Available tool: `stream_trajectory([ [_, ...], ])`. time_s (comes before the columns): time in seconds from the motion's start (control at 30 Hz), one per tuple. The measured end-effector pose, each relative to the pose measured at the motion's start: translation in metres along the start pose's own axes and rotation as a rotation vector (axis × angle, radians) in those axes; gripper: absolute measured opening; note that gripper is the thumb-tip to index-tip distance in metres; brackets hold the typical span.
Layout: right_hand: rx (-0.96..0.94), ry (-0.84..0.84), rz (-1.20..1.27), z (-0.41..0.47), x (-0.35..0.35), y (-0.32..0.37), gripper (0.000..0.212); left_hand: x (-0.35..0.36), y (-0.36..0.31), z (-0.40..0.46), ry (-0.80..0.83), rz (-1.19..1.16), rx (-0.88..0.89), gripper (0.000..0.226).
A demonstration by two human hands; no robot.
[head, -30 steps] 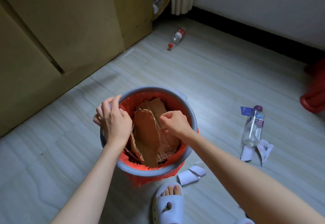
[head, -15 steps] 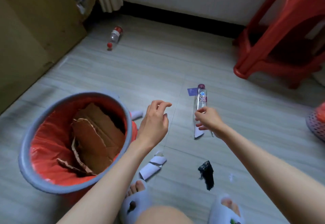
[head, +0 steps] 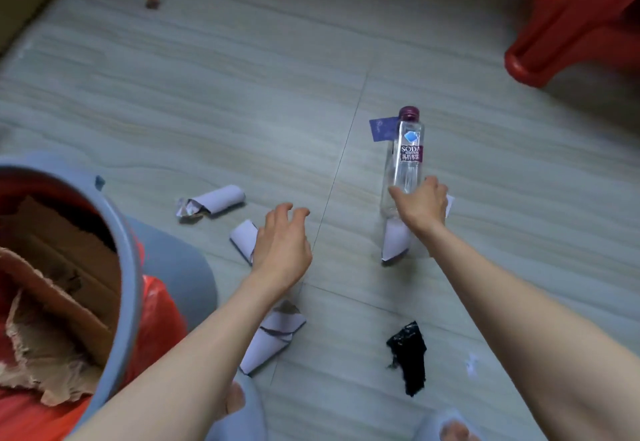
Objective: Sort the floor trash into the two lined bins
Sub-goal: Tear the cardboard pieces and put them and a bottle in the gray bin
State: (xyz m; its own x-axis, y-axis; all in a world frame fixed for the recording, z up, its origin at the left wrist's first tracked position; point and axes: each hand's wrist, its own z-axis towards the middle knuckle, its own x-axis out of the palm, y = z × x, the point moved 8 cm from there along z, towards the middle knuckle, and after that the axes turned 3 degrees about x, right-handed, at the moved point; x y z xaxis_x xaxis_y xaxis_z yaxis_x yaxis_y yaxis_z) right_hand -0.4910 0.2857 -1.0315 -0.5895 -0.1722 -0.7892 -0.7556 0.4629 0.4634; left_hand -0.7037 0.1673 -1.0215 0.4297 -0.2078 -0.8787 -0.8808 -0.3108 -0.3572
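The right hand (head: 420, 206), half a second ago short of the soda bottle (head: 405, 160), now curls around its base at two o'clock on the floor (head: 242, 94). The left hand (head: 282, 243) hovers loose, holding nothing. The red-lined bin (head: 128, 257) of cardboard (head: 65, 267) has slid to nine o'clock.

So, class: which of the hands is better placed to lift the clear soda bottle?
Right hand: it is already on the soda bottle's base. The left hand hovers open, apart.
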Motion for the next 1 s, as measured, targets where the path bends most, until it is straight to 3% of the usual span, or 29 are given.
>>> stream_trajectory([
  [0.17,-0.011,-0.138,-0.068,0.009,0.018,-0.005,0.068,0.035,0.019,0.021,0.004,0.062,-0.201,0.061],
  [0.27,0.064,-0.071,-0.085,-0.004,0.043,-0.031,0.084,0.047,0.066,0.023,0.043,0.013,-0.505,0.063],
  [0.33,0.052,-0.016,-0.14,-0.016,0.061,-0.048,0.089,0.053,0.089,0.018,0.05,-0.061,-0.626,0.053],
  [0.5,0.255,0.041,-0.044,-0.014,0.076,-0.076,0.072,0.058,0.094,0.024,0.009,-0.071,-0.485,0.028],
  [0.6,0.235,0.112,-0.117,-0.017,0.084,-0.073,0.066,0.047,0.09,0.034,-0.092,-0.092,-0.428,0.037],
  [0.7,0.104,0.269,-0.056,-0.041,0.104,-0.054,0.054,0.027,0.085,0.045,-0.233,-0.094,-0.348,0.054],
  [0.77,-0.046,0.46,0.02,-0.072,0.125,-0.034,0.033,0.021,0.085,0.053,-0.23,-0.04,-0.327,0.068],
  [0.8,-0.171,0.557,-0.013,-0.089,0.136,-0.023,0.032,0.021,0.087,0.057,-0.198,0.009,-0.345,0.074],
  [0.87,-0.434,0.731,-0.196,-0.126,0.162,-0.01,0.047,0.02,0.096,0.065,-0.125,0.1,-0.41,0.083],
  [1.0,-0.898,0.733,-0.488,-0.171,0.182,0.008,0.047,0.029,0.114,0.072,0.095,0.125,-0.512,0.081],
])
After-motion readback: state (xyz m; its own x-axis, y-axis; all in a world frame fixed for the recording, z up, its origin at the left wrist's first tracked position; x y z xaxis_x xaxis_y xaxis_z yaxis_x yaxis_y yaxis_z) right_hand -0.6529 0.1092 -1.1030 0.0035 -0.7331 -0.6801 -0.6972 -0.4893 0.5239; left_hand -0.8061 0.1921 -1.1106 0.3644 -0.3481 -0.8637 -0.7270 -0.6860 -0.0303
